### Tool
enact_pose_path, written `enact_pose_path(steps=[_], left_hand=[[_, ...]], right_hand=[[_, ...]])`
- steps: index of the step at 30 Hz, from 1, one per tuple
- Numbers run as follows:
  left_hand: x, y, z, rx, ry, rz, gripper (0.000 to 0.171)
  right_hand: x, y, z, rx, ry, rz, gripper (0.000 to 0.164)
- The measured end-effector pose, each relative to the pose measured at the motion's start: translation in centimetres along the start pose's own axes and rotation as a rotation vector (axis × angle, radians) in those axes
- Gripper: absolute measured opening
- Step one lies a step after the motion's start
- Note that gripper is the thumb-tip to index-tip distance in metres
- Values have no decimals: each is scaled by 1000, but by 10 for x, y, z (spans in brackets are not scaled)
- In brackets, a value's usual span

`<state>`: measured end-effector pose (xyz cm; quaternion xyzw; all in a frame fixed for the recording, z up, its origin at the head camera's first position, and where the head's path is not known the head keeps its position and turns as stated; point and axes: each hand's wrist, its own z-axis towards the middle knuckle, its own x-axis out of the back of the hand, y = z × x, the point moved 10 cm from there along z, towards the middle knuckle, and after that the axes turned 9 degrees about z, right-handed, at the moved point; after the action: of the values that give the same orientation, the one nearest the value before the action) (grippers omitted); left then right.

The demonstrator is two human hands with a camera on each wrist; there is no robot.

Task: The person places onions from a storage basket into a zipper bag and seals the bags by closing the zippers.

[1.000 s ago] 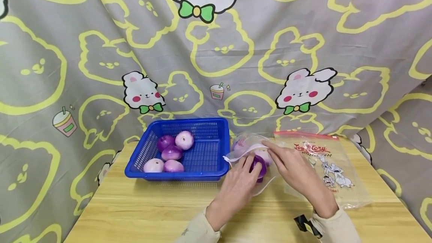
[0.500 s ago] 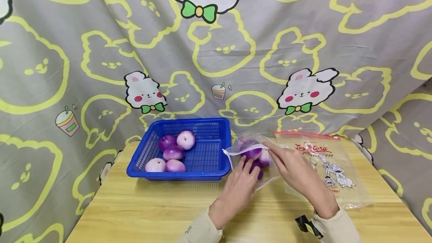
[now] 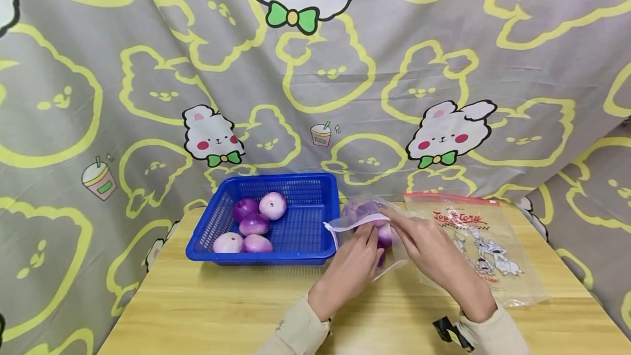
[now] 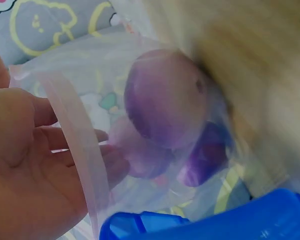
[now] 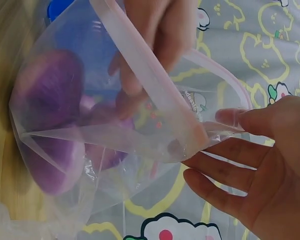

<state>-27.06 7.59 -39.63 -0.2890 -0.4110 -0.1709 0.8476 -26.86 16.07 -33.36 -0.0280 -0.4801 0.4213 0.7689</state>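
A clear zip bag [image 3: 352, 226] with a white zip strip stands right of the blue basket, holding several purple onions [image 4: 165, 97]. My left hand [image 3: 347, 270] reaches through its mouth; in the left wrist view the fingertips [image 4: 114, 162] lie inside, by the onions, fairly straight and gripping none. At the mouth's right corner, my right hand [image 3: 426, 242] pinches the bag's edge between thumb and fingers, as the right wrist view shows. Clear plastic blurs the onions, and in the head view the hands partly cover them.
Left of the bag is the blue plastic basket [image 3: 300, 256] with several onions [image 3: 253, 224] in its left half. A flat printed zip bag [image 3: 478, 251] with a red strip lies at the right, partly under my right forearm. A patterned curtain [image 3: 315, 86] hangs behind the wooden table [image 3: 222, 311].
My left hand held a purple onion at the bag's mouth, then let it go among the others inside. Its fingers are now farther under the zip strip. My right hand keeps its place.
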Motion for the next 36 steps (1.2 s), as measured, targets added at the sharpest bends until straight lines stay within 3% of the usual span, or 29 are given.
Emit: enact_pose_path(steps=[7,13,16,19,24,27,36], left_hand=[[-6,-3,14,-7,-45,-10,38],[0,-5,22,-57,63,3,39],[-2,-5,25,-73,77,-9,34],[-8,-7,27,-55,25,-52,31],[-17,-5,20,-37,-153,-110,33],[-12,-3,15,-44,-186,-113,33],[26,3,3,-135,-6,-99,29]], right_hand=[[0,-4,1,-1,-17,-8,37],[3,-6,0,12,-11,-3,38],[3,-7,0,15,-3,12,38],[2,-8,0,23,-4,25,38],[3,-7,0,25,1,13,37],[4,-7,1,21,4,2,37],[3,-5,1,-7,-9,-15,39]])
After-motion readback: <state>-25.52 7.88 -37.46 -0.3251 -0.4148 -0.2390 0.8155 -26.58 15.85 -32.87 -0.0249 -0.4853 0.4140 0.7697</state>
